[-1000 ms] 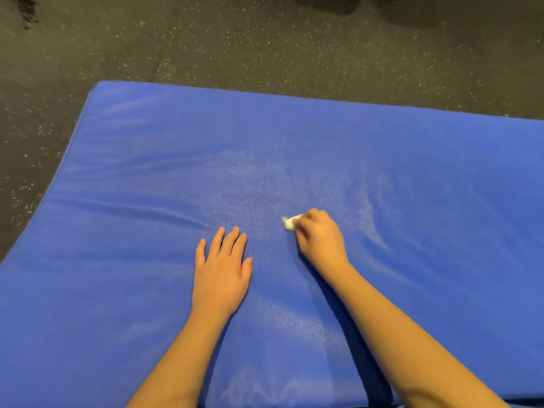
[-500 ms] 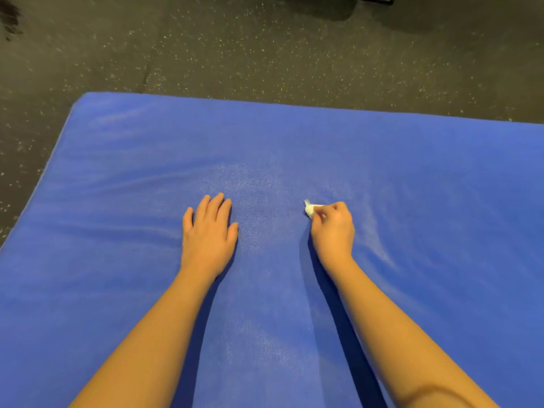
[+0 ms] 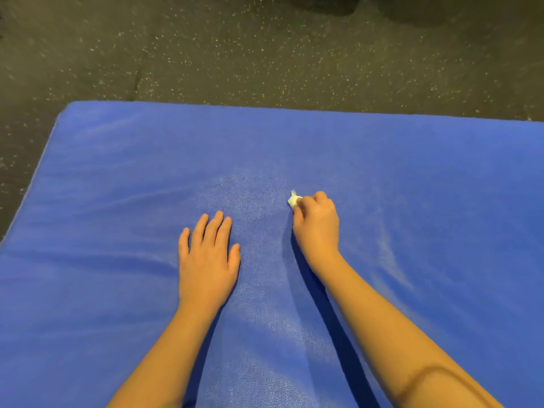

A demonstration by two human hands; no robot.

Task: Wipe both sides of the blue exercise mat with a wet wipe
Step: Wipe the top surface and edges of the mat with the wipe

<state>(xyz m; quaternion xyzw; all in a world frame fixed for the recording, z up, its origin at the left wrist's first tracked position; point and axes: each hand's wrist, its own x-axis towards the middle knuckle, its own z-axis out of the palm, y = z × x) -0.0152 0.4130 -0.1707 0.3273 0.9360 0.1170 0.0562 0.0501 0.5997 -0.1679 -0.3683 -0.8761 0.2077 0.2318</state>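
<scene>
The blue exercise mat [image 3: 382, 201] lies flat on the dark speckled floor [image 3: 265, 54] and fills most of the view, its far edge and far-left corner showing. The right hand [image 3: 318, 222] has its fingers curled tight round a small bunched white wet wipe [image 3: 294, 199], only a tuft of which pokes out past the knuckles on the left; the wad is held down against the mat near its middle, probably so that a small wipe can be pushed with firm pressure. The left hand [image 3: 207, 257] lies flat, palm down, fingers straight and close together, just to the left of the wiping hand and apart from it. It grips nothing and seems set there to prop the leaning person and keep the soft mat from creeping. A paler sheen between and beyond the hands may be damp, wiped surface, though that is a guess. The upper side looks only partly wiped and the underside is yet to be turned up. No brand, label or writing can be read anywhere.
</scene>
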